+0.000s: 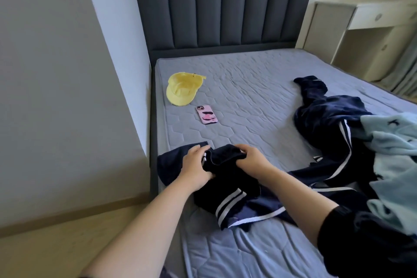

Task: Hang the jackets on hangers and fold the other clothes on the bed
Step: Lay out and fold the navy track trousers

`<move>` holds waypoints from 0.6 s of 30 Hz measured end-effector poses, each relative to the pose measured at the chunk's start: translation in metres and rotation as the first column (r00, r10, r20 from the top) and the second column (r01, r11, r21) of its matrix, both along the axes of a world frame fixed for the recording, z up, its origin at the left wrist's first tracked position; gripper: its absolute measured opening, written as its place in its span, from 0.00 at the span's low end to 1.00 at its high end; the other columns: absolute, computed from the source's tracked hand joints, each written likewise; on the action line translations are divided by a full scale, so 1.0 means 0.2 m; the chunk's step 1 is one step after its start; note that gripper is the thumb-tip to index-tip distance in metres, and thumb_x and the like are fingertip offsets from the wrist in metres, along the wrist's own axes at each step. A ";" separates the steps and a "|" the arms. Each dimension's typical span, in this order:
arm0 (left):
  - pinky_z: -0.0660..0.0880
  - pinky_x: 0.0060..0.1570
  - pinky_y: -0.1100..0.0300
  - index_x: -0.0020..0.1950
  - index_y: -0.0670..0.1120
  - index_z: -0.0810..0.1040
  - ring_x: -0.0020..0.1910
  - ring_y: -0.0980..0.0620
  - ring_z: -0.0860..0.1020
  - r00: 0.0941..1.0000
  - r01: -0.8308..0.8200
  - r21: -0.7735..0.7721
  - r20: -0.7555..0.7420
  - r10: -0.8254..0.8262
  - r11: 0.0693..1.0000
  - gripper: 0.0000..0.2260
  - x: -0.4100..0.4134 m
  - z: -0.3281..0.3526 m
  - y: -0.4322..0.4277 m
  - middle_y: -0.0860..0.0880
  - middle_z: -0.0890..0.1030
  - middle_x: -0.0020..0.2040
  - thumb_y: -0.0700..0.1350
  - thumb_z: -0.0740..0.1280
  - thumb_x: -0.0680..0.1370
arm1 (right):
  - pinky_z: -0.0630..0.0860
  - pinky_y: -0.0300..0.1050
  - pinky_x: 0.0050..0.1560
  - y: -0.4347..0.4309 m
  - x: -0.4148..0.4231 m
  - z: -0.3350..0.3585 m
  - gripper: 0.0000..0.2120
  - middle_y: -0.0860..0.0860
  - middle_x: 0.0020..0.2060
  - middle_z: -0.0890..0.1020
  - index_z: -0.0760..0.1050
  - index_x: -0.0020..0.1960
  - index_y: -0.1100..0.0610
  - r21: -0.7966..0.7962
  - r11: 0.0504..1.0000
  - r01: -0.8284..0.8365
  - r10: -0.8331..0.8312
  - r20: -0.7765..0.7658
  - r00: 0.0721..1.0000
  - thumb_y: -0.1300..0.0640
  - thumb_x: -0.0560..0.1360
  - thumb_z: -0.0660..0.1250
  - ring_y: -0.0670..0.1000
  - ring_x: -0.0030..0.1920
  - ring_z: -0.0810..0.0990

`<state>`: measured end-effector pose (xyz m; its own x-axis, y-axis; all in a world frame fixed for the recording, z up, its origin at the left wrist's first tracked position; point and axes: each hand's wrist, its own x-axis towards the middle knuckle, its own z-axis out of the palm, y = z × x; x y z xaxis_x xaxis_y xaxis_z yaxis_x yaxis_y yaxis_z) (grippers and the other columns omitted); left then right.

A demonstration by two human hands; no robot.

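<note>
While the left hand [195, 165] presses flat on the navy garment [228, 189] at the near left edge of the bed [248, 97], the right hand [250, 157] grips a bunched fold of it.

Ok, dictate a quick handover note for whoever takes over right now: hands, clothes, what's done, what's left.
Left hand rests on the navy striped garment at the near left of the bed; right hand grips a fold of it.
Navy pile and light blue fleece lie unfolded at right.
Nothing folded or hung yet; no hangers in view.
Left to do: all of it.
</note>
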<state>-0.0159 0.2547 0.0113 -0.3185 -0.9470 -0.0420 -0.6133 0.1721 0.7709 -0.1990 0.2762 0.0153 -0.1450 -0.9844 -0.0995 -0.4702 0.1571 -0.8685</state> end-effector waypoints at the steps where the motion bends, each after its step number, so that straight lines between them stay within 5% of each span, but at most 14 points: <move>1: 0.63 0.68 0.59 0.73 0.48 0.67 0.70 0.48 0.66 0.999 0.008 -0.020 -0.031 -0.009 1.000 0.34 0.00 0.04 -0.02 0.47 0.68 0.70 0.37 0.74 0.69 | 0.70 0.26 0.32 -0.02 0.01 0.07 0.22 0.42 0.37 0.80 0.75 0.52 0.45 -0.015 1.000 0.019 -0.018 0.036 0.999 0.69 0.69 0.58 0.34 0.31 0.77; 4: 0.68 0.59 0.65 0.71 0.48 0.69 0.59 0.52 0.74 0.988 0.027 0.003 -0.154 -0.026 1.000 0.32 0.00 0.19 -0.03 0.51 0.75 0.59 0.38 0.75 0.69 | 0.76 0.35 0.38 -0.06 0.04 0.24 0.21 0.49 0.41 0.82 0.76 0.56 0.48 -0.035 0.997 0.068 -0.061 0.180 0.982 0.69 0.71 0.57 0.45 0.38 0.81; 7: 0.71 0.45 0.71 0.58 0.49 0.78 0.48 0.55 0.78 0.971 -0.015 -0.064 -0.238 0.000 0.998 0.18 0.05 0.36 -0.07 0.53 0.80 0.49 0.38 0.75 0.70 | 0.78 0.43 0.44 -0.09 0.09 0.40 0.24 0.53 0.45 0.82 0.78 0.51 0.49 -0.063 0.997 0.048 -0.025 0.328 0.944 0.73 0.70 0.54 0.51 0.43 0.81; 10: 0.70 0.37 0.76 0.48 0.52 0.78 0.40 0.64 0.77 0.939 -0.112 -0.141 -0.338 0.059 0.984 0.09 0.14 0.58 -0.09 0.57 0.80 0.42 0.41 0.73 0.73 | 0.79 0.44 0.39 -0.11 0.20 0.58 0.24 0.54 0.41 0.83 0.78 0.50 0.51 -0.070 0.996 -0.051 0.076 0.427 0.901 0.75 0.68 0.55 0.53 0.39 0.82; 15: 0.77 0.47 0.58 0.44 0.49 0.77 0.44 0.48 0.79 0.830 -0.333 -0.156 -0.516 0.211 0.930 0.07 0.32 0.95 -0.09 0.50 0.79 0.41 0.38 0.72 0.73 | 0.78 0.42 0.36 -0.17 0.51 0.92 0.10 0.57 0.35 0.82 0.79 0.46 0.59 -0.090 0.974 -0.207 0.213 0.667 0.714 0.62 0.73 0.59 0.52 0.33 0.82; 18: 0.77 0.53 0.52 0.43 0.51 0.78 0.48 0.44 0.80 0.748 -0.416 -0.117 -0.607 0.267 0.902 0.10 0.55 1.18 -0.05 0.48 0.81 0.43 0.35 0.71 0.74 | 0.78 0.49 0.51 -0.19 0.72 1.15 0.17 0.58 0.44 0.82 0.80 0.52 0.62 -0.153 0.932 -0.330 0.336 0.712 0.617 0.50 0.73 0.65 0.56 0.45 0.82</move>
